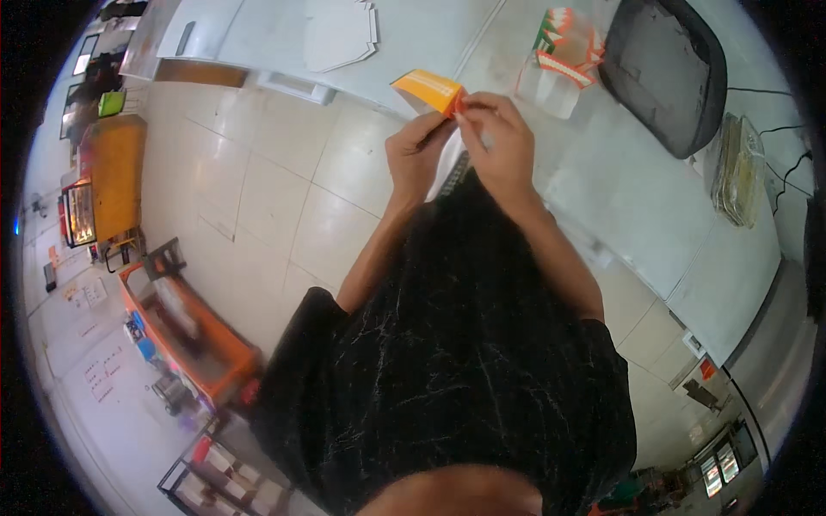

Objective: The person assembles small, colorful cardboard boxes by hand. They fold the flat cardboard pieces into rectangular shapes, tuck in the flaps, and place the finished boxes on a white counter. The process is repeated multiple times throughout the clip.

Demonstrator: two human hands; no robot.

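A yellow-orange folded paper carton (428,88) with a red-orange corner and a pale inner side is held up over the near edge of the white table (594,172). My left hand (415,161) is closed on its lower edge, thumb and fingers pressed together. My right hand (501,144) pinches the red-orange corner from the right; the fingertips partly hide it. Both hands meet at this corner. Below them, a white flap-like piece (449,163) shows between the wrists; whether it joins the carton I cannot tell.
White die-cut sheets (340,39) lie on the far table. To the right are red, green and white printed cartons (564,64), a black-rimmed grey tray-like thing (667,73) and a stack of plastic-wrapped packs (738,172). An orange bench-like unit (185,331) stands at left on the tiled floor.
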